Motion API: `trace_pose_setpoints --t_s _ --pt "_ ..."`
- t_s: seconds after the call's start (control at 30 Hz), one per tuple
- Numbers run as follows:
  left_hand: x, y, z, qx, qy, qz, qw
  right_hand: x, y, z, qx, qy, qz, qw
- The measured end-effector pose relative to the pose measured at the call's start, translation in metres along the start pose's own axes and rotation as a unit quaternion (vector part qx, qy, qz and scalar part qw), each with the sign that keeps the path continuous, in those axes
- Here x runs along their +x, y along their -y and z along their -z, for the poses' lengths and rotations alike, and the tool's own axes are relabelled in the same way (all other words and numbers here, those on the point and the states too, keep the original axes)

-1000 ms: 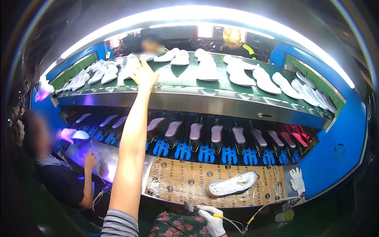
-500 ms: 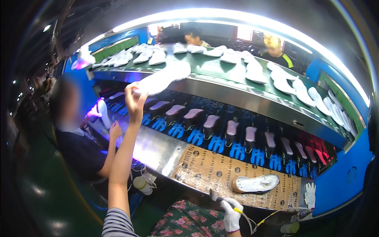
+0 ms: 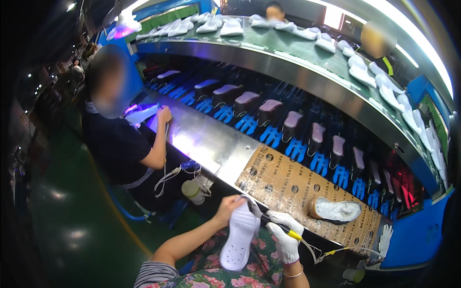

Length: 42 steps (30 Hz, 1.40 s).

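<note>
Bare left hand (image 3: 229, 205), fingers pinching the white perforated rubber sole (image 3: 238, 235) near, over the lap. Gloved right hand (image 3: 283, 236), fingers wrapped around a yellow-tipped tool (image 3: 287, 233). Right, a grey-lined shoe (image 3: 335, 210) lies on the perforated brown cardboard worktop (image 3: 278, 180); far conveyor (image 3: 307, 53) carries white soles under bright strip lighting.

Left hand (image 3: 226, 207) bare; striped sleeve (image 3: 154, 274) at upper arm. Right hand (image 3: 284, 236) in white knit glove, thin bracelet (image 3: 292, 275) at wrist. Floral garment (image 3: 211, 276), possibly an apron.

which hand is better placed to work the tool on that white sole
Right, probably. The gloved right hand grips the yellow-tipped tool beside the white sole, while the bare left hand holds that sole's top end.
</note>
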<state>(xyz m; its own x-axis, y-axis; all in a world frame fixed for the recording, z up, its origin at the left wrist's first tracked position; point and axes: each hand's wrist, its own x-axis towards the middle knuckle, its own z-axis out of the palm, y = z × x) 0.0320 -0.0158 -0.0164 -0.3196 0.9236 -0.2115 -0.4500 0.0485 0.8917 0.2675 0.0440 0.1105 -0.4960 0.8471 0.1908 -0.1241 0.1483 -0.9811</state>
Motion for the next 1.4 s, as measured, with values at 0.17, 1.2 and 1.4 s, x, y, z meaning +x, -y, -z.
trace_pose_setpoints --t_s 0.17,1.2,1.4 --pt "-0.06 0.053 0.0 -0.253 0.057 0.212 0.942 0.001 -0.009 -0.016 -0.051 0.043 0.054 0.996" --pt "-0.076 -0.009 -0.081 -0.218 0.063 0.126 0.966 0.017 0.02 -0.007 -0.186 0.096 0.264 0.941" --pt "-0.068 0.018 -0.054 -0.367 0.154 0.119 0.91 0.012 0.007 -0.016 -0.27 0.052 0.345 0.897"
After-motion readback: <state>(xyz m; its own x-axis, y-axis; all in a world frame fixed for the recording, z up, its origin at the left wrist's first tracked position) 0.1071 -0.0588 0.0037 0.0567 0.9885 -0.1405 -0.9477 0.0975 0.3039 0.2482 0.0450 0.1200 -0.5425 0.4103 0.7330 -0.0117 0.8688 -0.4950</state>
